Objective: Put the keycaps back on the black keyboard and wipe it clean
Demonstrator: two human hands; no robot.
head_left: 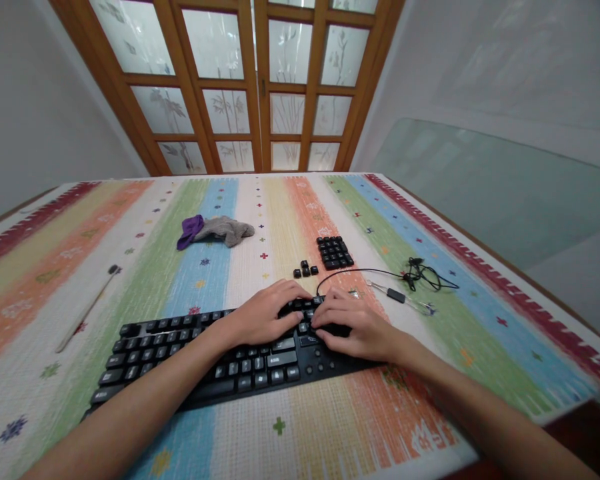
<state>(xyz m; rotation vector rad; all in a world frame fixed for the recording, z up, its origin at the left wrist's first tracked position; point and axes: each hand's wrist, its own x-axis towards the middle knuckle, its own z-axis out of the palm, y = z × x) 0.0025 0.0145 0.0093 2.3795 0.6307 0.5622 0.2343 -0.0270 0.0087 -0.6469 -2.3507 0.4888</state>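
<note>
Head view: a keycap grid (335,253) and four keycaps (306,272) lay off the keyboard (282,359), many others on — whether left hand (267,313) or right hand (356,327) gripped any, I couldn't tell.

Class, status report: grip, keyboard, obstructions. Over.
Left grip, right grip: on keyboard, holding unclear. Some keycaps off, lying beyond. Nearest obstruction: cable beyond right grip.

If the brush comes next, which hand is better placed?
Left hand, probably: the brush lies off to the left, beyond that end of the keyboard. The right hand is farther away, at the keyboard's right end.
</note>
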